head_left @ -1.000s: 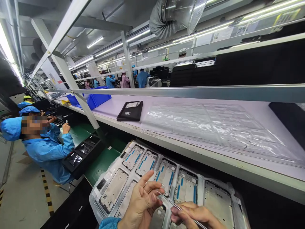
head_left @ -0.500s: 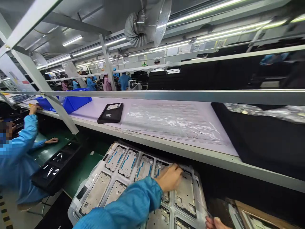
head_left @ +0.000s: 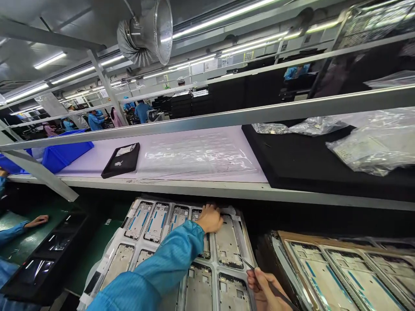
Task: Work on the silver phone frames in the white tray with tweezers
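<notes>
Pressing the left hand (head_left: 210, 219) onto a white plastic tray (head_left: 128, 242) of phone mid-frames (head_left: 156, 222), with tweezers (head_left: 246, 262) held in the right hand (head_left: 264, 287)

The left fingers are laid open over the far row of frames, nothing gripped; the right fingers are closed on the tweezers, whose tip is held near the tray's right side — contact cannot be told. The tray lies on a dark surface below the table (head_left: 87, 166). A second tray (head_left: 343, 276) of frames is placed just to the right. A black tray (head_left: 120, 160), a clear plastic sheet (head_left: 197, 153) and a blue bin (head_left: 66, 151) are set on the table. A co-worker's hand (head_left: 37, 221) is seen far left, well apart.
</notes>
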Available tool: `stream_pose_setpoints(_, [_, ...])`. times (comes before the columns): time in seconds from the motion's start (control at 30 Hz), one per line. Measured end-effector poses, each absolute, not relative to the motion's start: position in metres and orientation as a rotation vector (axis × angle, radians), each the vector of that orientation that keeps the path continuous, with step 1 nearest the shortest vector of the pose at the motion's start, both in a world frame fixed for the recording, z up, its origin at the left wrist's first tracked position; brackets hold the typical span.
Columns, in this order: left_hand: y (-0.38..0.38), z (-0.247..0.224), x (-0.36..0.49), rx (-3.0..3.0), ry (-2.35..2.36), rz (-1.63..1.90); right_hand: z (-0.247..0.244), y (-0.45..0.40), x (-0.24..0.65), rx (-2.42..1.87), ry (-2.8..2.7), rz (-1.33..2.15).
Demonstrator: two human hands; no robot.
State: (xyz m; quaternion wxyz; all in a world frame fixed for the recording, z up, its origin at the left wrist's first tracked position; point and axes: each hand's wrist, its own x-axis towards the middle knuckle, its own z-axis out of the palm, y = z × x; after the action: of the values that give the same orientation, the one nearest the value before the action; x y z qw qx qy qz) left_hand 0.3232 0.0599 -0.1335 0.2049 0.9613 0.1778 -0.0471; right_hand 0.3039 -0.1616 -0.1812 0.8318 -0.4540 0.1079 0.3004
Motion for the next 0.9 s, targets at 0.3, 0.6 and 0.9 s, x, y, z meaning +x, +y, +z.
stream_pose_setpoints(0.3, [0.062,-0.117,0.322,2.464,0.376,0.088,-0.187,-0.167,0.302,-1.033,0.249,0.606])
stream_pose_setpoints(0.6, [0.030,-0.075,0.248,2.030,0.084,0.510,-0.188,-0.183,0.318,-0.927,0.354,0.542])
stream_pose_setpoints(0.9, [0.020,-0.160,0.215,2.089,0.001,0.119,-0.185,-0.168,0.350,-1.051,0.032,0.401])
